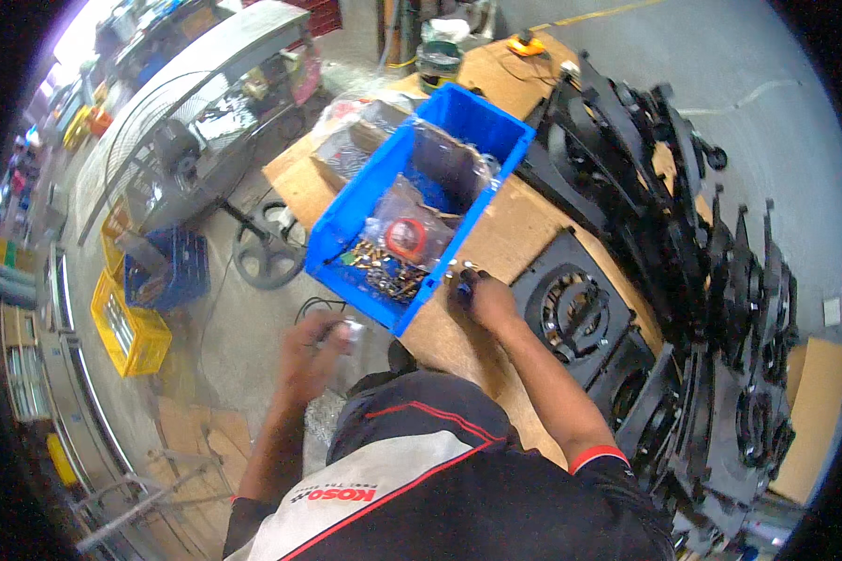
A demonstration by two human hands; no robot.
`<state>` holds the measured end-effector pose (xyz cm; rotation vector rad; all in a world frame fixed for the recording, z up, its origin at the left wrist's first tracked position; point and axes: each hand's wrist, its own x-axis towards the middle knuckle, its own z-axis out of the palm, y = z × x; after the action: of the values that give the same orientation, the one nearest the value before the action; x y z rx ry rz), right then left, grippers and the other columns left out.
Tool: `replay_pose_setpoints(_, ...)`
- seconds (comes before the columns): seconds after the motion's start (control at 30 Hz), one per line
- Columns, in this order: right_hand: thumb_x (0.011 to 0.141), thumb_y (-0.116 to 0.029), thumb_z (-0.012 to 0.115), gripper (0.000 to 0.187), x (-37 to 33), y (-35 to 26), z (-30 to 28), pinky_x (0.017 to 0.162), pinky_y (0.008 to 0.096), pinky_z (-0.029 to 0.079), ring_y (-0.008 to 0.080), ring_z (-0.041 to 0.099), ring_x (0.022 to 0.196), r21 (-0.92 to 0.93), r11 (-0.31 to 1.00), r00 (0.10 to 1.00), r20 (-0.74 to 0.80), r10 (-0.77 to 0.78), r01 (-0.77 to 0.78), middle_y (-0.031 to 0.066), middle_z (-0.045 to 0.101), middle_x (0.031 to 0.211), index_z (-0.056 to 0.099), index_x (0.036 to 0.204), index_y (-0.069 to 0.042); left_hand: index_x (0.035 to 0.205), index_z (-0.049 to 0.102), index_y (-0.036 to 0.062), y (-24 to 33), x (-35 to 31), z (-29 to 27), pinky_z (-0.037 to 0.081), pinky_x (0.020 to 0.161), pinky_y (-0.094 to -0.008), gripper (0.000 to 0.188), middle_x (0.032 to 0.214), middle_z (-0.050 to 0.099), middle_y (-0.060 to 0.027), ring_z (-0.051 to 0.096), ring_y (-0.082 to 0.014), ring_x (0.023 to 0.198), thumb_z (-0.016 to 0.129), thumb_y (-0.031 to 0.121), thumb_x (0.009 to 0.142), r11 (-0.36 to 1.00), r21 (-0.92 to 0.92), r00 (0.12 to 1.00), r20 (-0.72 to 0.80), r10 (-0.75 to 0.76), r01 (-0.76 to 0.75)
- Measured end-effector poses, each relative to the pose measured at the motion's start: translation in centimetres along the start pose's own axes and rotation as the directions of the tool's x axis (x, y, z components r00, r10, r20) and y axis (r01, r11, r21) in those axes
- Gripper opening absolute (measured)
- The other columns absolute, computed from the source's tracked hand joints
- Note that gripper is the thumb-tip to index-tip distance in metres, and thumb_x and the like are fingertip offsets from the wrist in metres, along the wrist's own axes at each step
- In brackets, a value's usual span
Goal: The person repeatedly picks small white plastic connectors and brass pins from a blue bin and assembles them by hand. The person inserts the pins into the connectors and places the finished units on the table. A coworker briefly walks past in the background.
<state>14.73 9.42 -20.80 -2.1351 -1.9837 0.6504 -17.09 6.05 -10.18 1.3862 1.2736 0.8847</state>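
Note:
A blue parts bin (358,208) lies slantwise on the brown work surface in front of me. Small metal fasteners (376,271) are heaped in its near end, beside a clear plastic bag (404,201) with a red ring on it. My right hand (488,301) is closed at the bin's right side, low over the board; small shiny and dark bits show at its fingertips, too small to name. Off the bin's near left corner, my left hand (311,353) is closed and blurred by motion. A small whitish, shiny thing (354,335) shows at its fingers; its kind is unclear.
Black plastic housings with round openings (571,309) lie right of my right arm, and black parts (617,159) are stacked beyond. A floor fan (173,154), a yellow crate (136,327) and a blue crate (173,266) stand left. An orange-yellow tool (526,44) lies at the far end.

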Motion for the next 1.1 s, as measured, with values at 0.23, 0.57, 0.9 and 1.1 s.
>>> replay_pose_setpoints(0.23, 0.085, -0.012, 0.065, 0.033, -1.4, -5.0, -7.7, 0.081, 0.0363, 0.050, 0.0305, 0.063, 0.093, 0.221, 0.950, 0.857, -0.509, -0.082, 0.222, 0.0160, 0.062, 0.105, 0.061, 0.116, -0.002, 0.101, 0.066, -0.0032, -1.5, 0.5, 1.9, 0.050, 0.069, -0.0285, 0.022, 0.080, 0.068, -0.0072, 0.063, -0.0120, 0.074, 0.063, 0.018, 0.095, 0.982, -0.189, 1.000, 0.030, 0.005, 0.001)
replay_pose_setpoints(0.57, 0.083, -0.011, 0.061, 0.029, 10.8, -18.9, -3.7, 0.083, 0.0469, 0.053, 0.0366, 0.066, 0.100, -0.257, 0.791, 0.705, 0.651, -0.283, 0.555, 0.0211, 0.068, 0.109, 0.069, 0.111, -0.005, 0.102, 0.065, -0.0027, -3.0, 2.2, -0.9, 0.052, 0.068, -0.0308, 0.018, 0.081, 0.069, -0.0141, 0.069, -0.0165, 0.076, 0.061, 0.013, 0.094, 0.994, 0.048, 0.988, -0.115, 0.099, -0.094)
replay_pose_setpoints(0.9, 0.086, -0.023, 0.061, 0.038, 14.9, -16.9, 7.6, 0.093, 0.0436, 0.053, 0.0294, 0.066, 0.110, -0.345, 0.764, 0.766, 0.575, -0.287, 0.546, 0.0150, 0.065, 0.124, 0.067, 0.120, -0.010, 0.101, 0.065, -0.0004, -4.5, -2.5, -0.8, 0.051, 0.071, -0.0320, 0.020, 0.082, 0.069, -0.0105, 0.066, -0.0177, 0.076, 0.061, 0.019, 0.095, 0.998, 0.054, 0.980, -0.199, -0.003, 0.014)
replay_pose_setpoints(1.1, 0.072, -0.027, 0.076, 0.046, 10.7, -20.8, -2.4, 0.085, 0.0433, 0.054, 0.0361, 0.068, 0.096, -0.266, 0.878, 0.830, 0.513, -0.220, 0.397, 0.0208, 0.070, 0.101, 0.069, 0.110, -0.002, 0.105, 0.066, -0.0016, -2.6, -2.1, -1.9, 0.051, 0.073, -0.0322, 0.021, 0.086, 0.070, -0.0141, 0.068, -0.0190, 0.080, 0.062, 0.016, 0.094, 0.999, -0.032, 0.970, -0.244, 0.005, -0.013)
